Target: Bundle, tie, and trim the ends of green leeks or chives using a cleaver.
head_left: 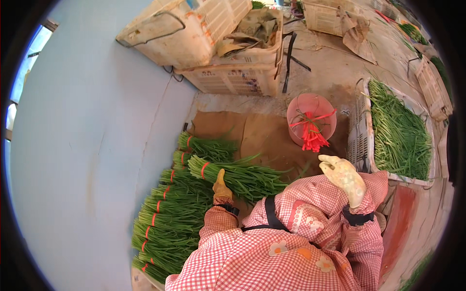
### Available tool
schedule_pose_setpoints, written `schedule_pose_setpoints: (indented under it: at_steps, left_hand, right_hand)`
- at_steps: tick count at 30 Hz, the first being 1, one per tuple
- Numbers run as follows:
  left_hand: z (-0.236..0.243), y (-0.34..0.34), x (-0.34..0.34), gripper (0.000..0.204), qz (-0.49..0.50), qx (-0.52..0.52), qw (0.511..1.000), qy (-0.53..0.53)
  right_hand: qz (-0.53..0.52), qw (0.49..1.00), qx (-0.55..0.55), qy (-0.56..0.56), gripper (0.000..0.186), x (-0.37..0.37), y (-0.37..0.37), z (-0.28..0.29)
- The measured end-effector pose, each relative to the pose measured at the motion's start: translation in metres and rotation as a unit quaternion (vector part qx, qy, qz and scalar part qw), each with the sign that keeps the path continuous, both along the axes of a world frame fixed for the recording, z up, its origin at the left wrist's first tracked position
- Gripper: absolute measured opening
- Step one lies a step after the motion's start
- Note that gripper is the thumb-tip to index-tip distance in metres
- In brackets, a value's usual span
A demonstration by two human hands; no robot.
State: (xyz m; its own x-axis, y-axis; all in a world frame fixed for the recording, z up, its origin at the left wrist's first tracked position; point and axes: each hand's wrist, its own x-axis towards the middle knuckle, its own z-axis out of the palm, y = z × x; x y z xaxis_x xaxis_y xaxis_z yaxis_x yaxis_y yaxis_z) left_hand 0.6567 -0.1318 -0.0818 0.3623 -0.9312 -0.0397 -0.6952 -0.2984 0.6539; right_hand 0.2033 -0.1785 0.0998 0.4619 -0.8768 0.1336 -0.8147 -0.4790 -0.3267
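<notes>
My left hand (222, 188), in a yellowish work glove, grips a bunch of garlic chives (242, 175) from its near side, thumb up. A red band circles the bunch near its pale stem ends, which point left. Under and beside it lie several more banded bunches (170, 218) in a row along the wall. My right hand (343, 178), in a stained cream glove, is raised above my lap with thumb and fingers apart and nothing visible between them. Just beyond it stands a pink bucket (294, 109) with a bundle of red strips (313, 136) hanging over its near rim.
A pale crate of loose chives (400, 131) stands to my right. Stacked crates (228, 77), the upper one holding cloth, stand ahead against the blue-white wall (97, 145). Brown matting (262, 131) covers the floor before me. More crates (323, 19) stand farther back.
</notes>
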Motion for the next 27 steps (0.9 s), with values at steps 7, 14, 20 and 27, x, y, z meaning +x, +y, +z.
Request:
schedule_pose_setpoints:
  at_steps: [7,14,20,27]
  left_hand:
    - [0.002,-0.030,0.053,0.058,0.220,0.036,0.967,0.126]
    - [-0.025,-0.105,0.181,0.071,0.303,0.026,0.920,0.247]
    - [-0.137,-0.105,0.196,0.095,0.016,0.230,0.972,0.055]
    - [-0.145,-0.080,0.186,0.034,0.200,0.116,0.971,-0.056]
  right_hand:
    - [-0.230,0.925,0.280,-0.118,0.031,0.003,-0.007,0.033]
    - [-0.311,0.899,0.290,-0.105,0.032,-0.011,0.000,0.037]
    - [-0.369,0.869,0.305,-0.127,0.030,-0.023,0.009,0.045]
    - [-0.343,0.890,0.274,-0.122,0.030,-0.012,0.008,0.056]
